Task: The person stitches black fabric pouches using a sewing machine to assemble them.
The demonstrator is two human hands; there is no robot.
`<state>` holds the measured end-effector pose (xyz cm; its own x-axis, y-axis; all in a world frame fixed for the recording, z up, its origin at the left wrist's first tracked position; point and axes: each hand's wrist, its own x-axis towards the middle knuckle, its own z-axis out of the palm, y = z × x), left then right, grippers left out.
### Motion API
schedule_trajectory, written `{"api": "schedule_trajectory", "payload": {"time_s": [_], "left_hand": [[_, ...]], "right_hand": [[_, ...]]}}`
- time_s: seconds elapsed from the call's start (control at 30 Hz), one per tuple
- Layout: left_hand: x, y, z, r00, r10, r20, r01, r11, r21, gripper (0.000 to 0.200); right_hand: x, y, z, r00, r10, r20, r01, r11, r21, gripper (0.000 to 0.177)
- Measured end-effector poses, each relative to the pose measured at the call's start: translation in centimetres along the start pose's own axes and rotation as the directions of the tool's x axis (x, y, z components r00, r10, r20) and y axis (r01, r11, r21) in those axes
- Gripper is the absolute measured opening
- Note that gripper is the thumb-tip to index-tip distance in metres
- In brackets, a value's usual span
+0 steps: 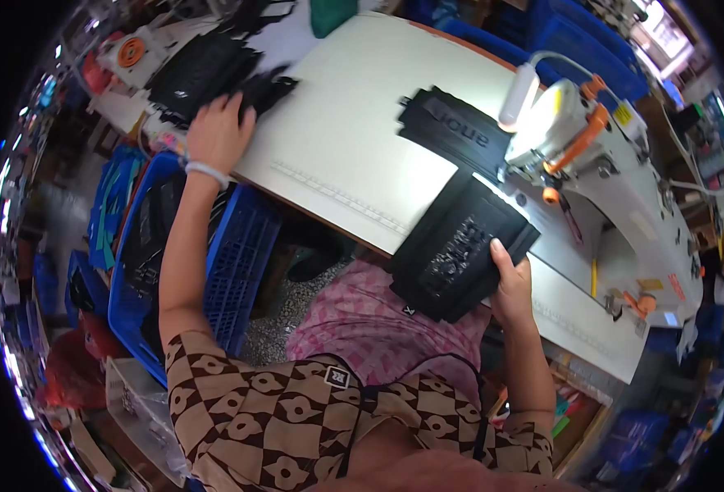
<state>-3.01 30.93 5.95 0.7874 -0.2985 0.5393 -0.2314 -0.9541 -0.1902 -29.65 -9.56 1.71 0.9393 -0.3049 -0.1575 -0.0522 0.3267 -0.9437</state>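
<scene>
My right hand [510, 289] grips the right edge of a flat black fabric piece [463, 246] with raised glossy lettering, thumb on top and fingers mostly hidden beneath. This piece overhangs the table's front edge, close to the sewing machine [600, 172]. Another black piece [450, 127] with lettering lies flat behind it, running up to the needle area. At the table's far left my left hand [218, 135] rests at a pile of black pieces [202, 75], its thumb apart from the fingers. Under that hand a loose dark piece [268, 90] looks blurred.
The white table [346, 107] carries a printed ruler strip along its front. Below left stands a blue plastic basket [243, 262] holding black pieces. A lamp [519, 94] hangs near the machine head. Green cloth [331, 16] lies at the back, and blue crates [575, 41] stand beyond.
</scene>
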Motion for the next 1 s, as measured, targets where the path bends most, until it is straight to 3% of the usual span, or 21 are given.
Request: {"api": "schedule_trajectory", "payload": {"time_s": [0.13, 0.2, 0.23, 0.3, 0.33, 0.37, 0.4, 0.43, 0.47, 0.5, 0.57, 0.67, 0.7, 0.73, 0.83, 0.93, 1.0], "left_hand": [[-2.6, -2.9, 8.8, 0.993, 0.008, 0.121, 0.003, 0.995, -0.095, 0.047], [-1.7, -5.3, 11.7, 0.992, 0.025, 0.123, 0.008, 0.966, -0.258, 0.055], [-1.9, -3.4, 10.3, 0.991, 0.036, 0.127, -0.001, 0.963, -0.269, 0.055], [-2.3, 3.0, 3.6, 0.979, 0.109, -0.173, -0.071, 0.975, 0.211, 0.059], [-2.7, 5.4, 2.2, 0.96, 0.174, -0.221, -0.211, 0.965, -0.155, 0.063], [-3.4, 8.0, 0.8, 0.935, 0.212, -0.283, -0.331, 0.805, -0.492, 0.068], [-5.1, 11.4, -2.1, 0.965, 0.262, 0.029, -0.128, 0.563, -0.817, 0.073], [-7.6, 15.4, -3.6, 0.904, 0.331, 0.272, 0.334, -0.147, -0.931, 0.073], [-9.2, 18.0, -5.9, 0.825, 0.524, 0.212, 0.43, -0.339, -0.837, 0.074], [-10.3, 19.3, -7.4, 0.716, 0.622, 0.317, 0.525, -0.18, -0.832, 0.065], [-12.1, 21.0, -8.0, 0.718, 0.655, 0.235, 0.393, -0.102, -0.914, 0.051], [-13.9, 22.2, -8.1, 0.749, 0.621, 0.232, 0.36, -0.087, -0.929, 0.043], [-14.5, 22.5, -8.0, 0.766, 0.601, 0.228, 0.34, -0.079, -0.937, 0.039], [-15.2, 22.7, -7.8, 0.756, 0.611, 0.235, 0.35, -0.075, -0.934, 0.039], [-17.1, 23.3, -6.7, 0.832, 0.551, 0.064, 0.109, -0.049, -0.993, 0.039], [-19.0, 23.4, -5.4, 0.828, 0.559, 0.053, 0.097, -0.05, -0.994, 0.035], [-19.4, 23.3, -5.0, 0.826, 0.561, 0.043, 0.088, -0.053, -0.995, 0.033]], "right_hand": [[-0.9, -0.9, -0.1, 0.996, -0.083, 0.045, 0.09, 0.973, -0.21, 0.028], [-1.7, -0.5, -0.8, 0.995, -0.085, 0.047, 0.093, 0.968, -0.233, 0.025], [-1.9, -0.4, -1.1, 0.992, -0.097, 0.077, 0.114, 0.962, -0.247, 0.023], [-2.6, -0.2, -1.3, 0.99, -0.107, 0.09, 0.127, 0.958, -0.257, 0.021], [-3.0, -0.3, -1.0, 0.992, -0.093, 0.091, 0.113, 0.961, -0.252, 0.019], [-3.4, -0.3, -0.7, 0.993, -0.077, 0.095, 0.098, 0.964, -0.248, 0.018], [-3.7, -0.2, -0.7, 0.993, -0.058, 0.102, 0.081, 0.966, -0.245, 0.017], [-4.2, 0.4, -0.9, 0.995, -0.045, 0.093, 0.067, 0.967, -0.245, 0.017], [-4.7, 1.2, -1.2, 0.987, -0.082, 0.138, 0.125, 0.934, -0.333, 0.018], [-5.1, 1.9, -1.5, 0.975, -0.117, 0.191, 0.188, 0.89, -0.416, 0.021], [-5.9, 2.7, -1.6, 0.96, -0.139, 0.243, 0.244, 0.838, -0.488, 0.024], [-7.5, 3.2, -1.3, 0.933, -0.358, 0.03, 0.329, 0.817, -0.474, 0.035], [-8.0, 3.7, -1.6, 0.936, -0.351, 0.018, 0.317, 0.822, -0.473, 0.035], [-8.5, 4.4, -2.1, 0.934, -0.354, 0.048, 0.322, 0.777, -0.54, 0.04], [-9.6, 6.1, -3.3, 0.931, -0.349, 0.107, 0.328, 0.674, -0.662, 0.05], [-9.4, 7.4, -3.9, 0.785, -0.508, 0.355, 0.595, 0.457, -0.661, 0.052], [-9.5, 8.1, -4.2, 0.772, -0.518, 0.369, 0.61, 0.437, -0.661, 0.051]]}}
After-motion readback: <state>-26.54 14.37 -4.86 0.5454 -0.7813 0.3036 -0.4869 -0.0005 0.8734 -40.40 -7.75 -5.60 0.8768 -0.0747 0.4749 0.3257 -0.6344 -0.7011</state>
